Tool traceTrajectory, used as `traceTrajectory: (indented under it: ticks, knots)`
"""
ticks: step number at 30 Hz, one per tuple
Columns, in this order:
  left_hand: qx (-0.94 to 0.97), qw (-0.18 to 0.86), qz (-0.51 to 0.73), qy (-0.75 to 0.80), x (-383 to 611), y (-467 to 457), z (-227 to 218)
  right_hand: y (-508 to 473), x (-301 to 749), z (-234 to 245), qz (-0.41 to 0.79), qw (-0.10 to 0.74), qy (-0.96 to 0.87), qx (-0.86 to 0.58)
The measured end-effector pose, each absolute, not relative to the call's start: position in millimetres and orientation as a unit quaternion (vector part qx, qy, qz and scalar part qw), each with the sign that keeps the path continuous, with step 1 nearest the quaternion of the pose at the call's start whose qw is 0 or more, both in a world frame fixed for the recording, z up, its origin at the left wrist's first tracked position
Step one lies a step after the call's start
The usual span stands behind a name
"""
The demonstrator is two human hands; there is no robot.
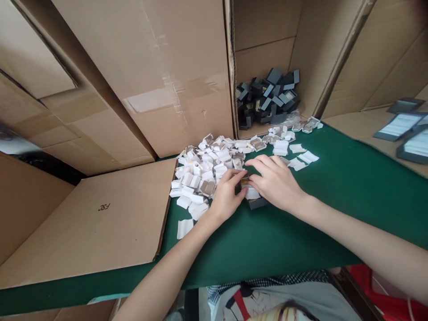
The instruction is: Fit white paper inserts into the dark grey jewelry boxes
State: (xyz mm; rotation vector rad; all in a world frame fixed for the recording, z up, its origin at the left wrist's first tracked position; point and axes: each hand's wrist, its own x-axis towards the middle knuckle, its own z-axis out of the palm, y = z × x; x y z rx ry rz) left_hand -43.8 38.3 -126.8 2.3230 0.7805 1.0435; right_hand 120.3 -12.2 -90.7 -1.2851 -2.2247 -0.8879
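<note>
A small black box with a white folded insert in it sits on the green table, between my hands. My left hand grips its left side, thumb and fingers bent around the edge. From the right, my right hand closes over the box, fingertips at its top and far side. A yellowish bit shows between the fingertips, too hidden to name. Beside my left hand lies a heap of small white folded paper inserts, some showing grey-brown insides.
Small black boxes are piled inside an open carton at the back. Large cardboard boxes wall the table's rear. A flat cardboard sheet lies left. At right, black trays with white contents rest on cardboard.
</note>
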Motion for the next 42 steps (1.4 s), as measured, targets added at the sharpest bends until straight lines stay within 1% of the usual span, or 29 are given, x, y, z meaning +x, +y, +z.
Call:
traceTrajectory:
  ticks: [5, 9, 12, 16, 18, 23, 26, 30, 32, 34, 36, 39, 42]
  knots:
    - [0.857, 0.202, 0.384, 0.278, -41.6, 37.1, -128.1, -10.6, 117.3, -93.3, -0.339, 0.195, -0.794, -0.466]
    - [0.857, 0.186, 0.380, 0.293, -40.9, 38.4, -129.3, -5.2, 118.9, -98.9, -0.324, 0.196, -0.801, -0.464]
    - [0.858, 0.180, 0.372, 0.305, -40.5, 39.4, -129.5, -3.5, 118.8, -99.2, -0.270, 0.191, -0.808, -0.487]
    - [0.858, 0.179, 0.363, 0.317, -40.2, 40.2, -129.5, -6.9, 117.4, -90.9, -0.117, 0.190, -0.809, -0.544]
    - [0.857, 0.179, 0.362, 0.319, -40.1, 40.2, -129.5, -9.1, 117.7, -86.5, -0.067, 0.189, -0.805, -0.559]
    - [0.858, 0.177, 0.363, 0.317, -39.8, 39.8, -129.7, -10.2, 121.8, -85.7, -0.070, 0.194, -0.822, -0.531]
    - [0.855, 0.181, 0.365, 0.320, -39.8, 41.5, -130.7, -10.4, 124.4, -84.3, -0.065, 0.241, -0.828, -0.502]
    - [0.844, 0.201, 0.356, 0.346, -40.9, 45.9, -131.9, -14.0, 135.0, -71.6, -0.029, 0.380, -0.790, -0.480]
    - [0.844, 0.207, 0.352, 0.348, -41.8, 47.3, -131.9, -16.0, 146.8, -65.8, 0.029, 0.438, -0.747, -0.499]
    - [0.846, 0.205, 0.355, 0.340, -42.5, 47.6, -131.8, -16.4, 160.5, -62.9, 0.117, 0.462, -0.704, -0.526]
    - [0.852, 0.201, 0.360, 0.321, -42.9, 47.0, -132.1, -14.4, 170.0, -61.6, 0.221, 0.451, -0.681, -0.533]
    - [0.861, 0.195, 0.366, 0.294, -42.4, 45.5, -133.3, -5.9, 162.6, -55.4, 0.361, 0.400, -0.679, -0.499]
    - [0.863, 0.188, 0.376, 0.280, -41.8, 44.7, -134.3, 6.5, 125.1, -39.5, 0.450, 0.360, -0.692, -0.435]
